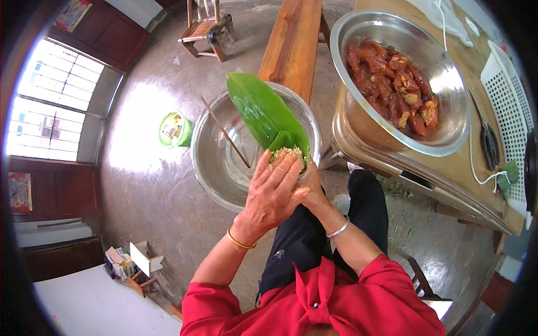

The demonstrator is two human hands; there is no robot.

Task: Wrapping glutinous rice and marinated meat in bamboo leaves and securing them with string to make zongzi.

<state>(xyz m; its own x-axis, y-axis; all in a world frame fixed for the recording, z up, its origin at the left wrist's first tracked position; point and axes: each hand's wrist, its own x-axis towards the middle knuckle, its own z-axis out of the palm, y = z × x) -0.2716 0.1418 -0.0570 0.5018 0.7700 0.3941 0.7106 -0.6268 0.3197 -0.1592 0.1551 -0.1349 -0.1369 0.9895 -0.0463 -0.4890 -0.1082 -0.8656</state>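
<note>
A long green leaf (262, 107), folded at its near end around pale rice-like grains (290, 154), is held above a large metal basin (206, 176). My left hand (271, 189) lies over the grains with its fingers together, pressing on the filling. From the right, my right hand (312, 187) cups the folded end of the leaf, its fingers mostly hidden beneath. A thin brown stick (225, 132) leans inside the basin, left of the leaf. What else the basin holds is partly hidden by the leaf and hands.
On the table (445, 168) at the right stand a metal bowl (403, 145) of marinated meat pieces (388, 84), scissors (487, 138), white string (477, 180) and a white plastic basket (504, 101). A wooden bench (294, 42) lies beyond the basin; a green bin (174, 128) stands left.
</note>
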